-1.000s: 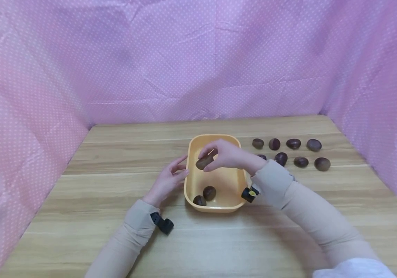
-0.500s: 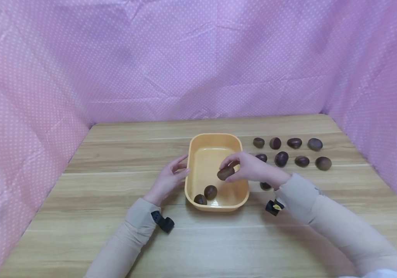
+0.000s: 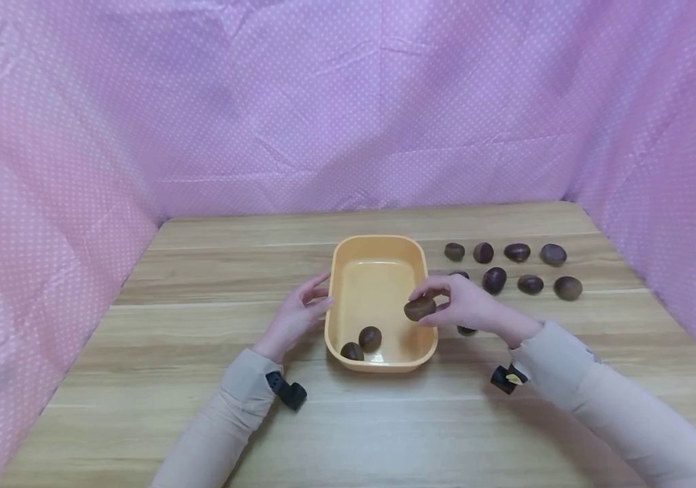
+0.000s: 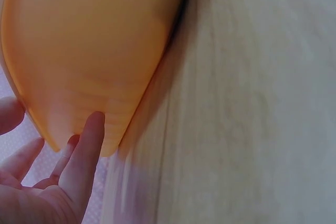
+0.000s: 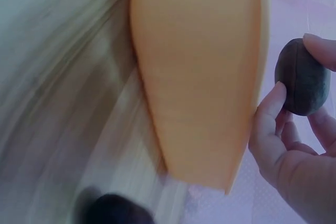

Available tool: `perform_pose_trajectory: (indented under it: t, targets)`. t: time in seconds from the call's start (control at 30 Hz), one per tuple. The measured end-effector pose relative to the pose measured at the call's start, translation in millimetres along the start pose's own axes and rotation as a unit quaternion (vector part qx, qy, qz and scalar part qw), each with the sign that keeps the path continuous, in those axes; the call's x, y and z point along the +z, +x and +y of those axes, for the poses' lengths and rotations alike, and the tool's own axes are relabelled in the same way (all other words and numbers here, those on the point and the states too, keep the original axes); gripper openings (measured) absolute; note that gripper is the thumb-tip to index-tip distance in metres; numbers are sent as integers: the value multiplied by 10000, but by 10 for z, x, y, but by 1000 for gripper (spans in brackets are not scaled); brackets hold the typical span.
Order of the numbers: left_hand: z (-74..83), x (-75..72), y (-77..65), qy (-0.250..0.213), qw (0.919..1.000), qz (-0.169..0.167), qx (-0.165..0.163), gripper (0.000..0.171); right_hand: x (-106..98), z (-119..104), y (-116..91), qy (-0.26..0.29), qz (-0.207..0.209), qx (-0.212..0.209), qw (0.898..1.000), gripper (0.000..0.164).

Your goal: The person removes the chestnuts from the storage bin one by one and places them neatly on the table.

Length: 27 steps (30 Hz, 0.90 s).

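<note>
My right hand (image 3: 466, 305) pinches a dark brown chestnut (image 3: 419, 309) between thumb and fingers, above the right rim of a pale orange plastic tub (image 3: 381, 366). In the right wrist view this chestnut (image 5: 302, 77) is held up beside the rim. Fingertips of my left hand (image 3: 295, 318) touch the tub's left side, the fingers loosely extended; the left wrist view shows them against the outer wall (image 4: 100, 51). Two chestnuts lie inside at the tub's near left corner: one (image 3: 370, 338) and a second (image 3: 352, 351) partly behind the rim.
Right of the tub, several chestnuts lie in rows on the wooden table (image 3: 201, 271), among them one (image 3: 495, 280) in the middle row. Another chestnut (image 3: 466, 331) is partly covered by the right hand. Pink dotted cloth (image 3: 354, 102) encloses the table's back and sides.
Over the last second my right hand has moved right, from above the tub's middle to its right rim, with the chestnut still pinched. My left hand stays at the tub's side.
</note>
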<state>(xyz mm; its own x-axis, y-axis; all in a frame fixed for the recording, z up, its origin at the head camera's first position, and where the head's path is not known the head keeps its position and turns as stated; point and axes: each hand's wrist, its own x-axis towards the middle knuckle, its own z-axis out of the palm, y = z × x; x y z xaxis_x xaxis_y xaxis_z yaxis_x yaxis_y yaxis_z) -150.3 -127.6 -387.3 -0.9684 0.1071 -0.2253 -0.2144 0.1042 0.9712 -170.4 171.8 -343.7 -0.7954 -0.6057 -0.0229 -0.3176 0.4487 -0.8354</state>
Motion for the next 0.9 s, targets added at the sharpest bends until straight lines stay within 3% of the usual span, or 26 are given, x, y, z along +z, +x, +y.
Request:
perform_pose_trajectory:
  t: [0.43, 0.7, 0.9]
  targets:
    - [-34, -7, 16, -22, 10000, -1, 41, 59, -246, 331, -393, -83, 515, 262, 9983, 37]
    - [-37, -6, 18, -79, 10000, 16, 52, 58, -575, 554, -722, -1238, 854, 956, 9840, 42]
    - [-32, -11, 20, -97, 9999, 23, 13, 58, -744, 785, -898, -1560, 925, 1193, 9761, 43]
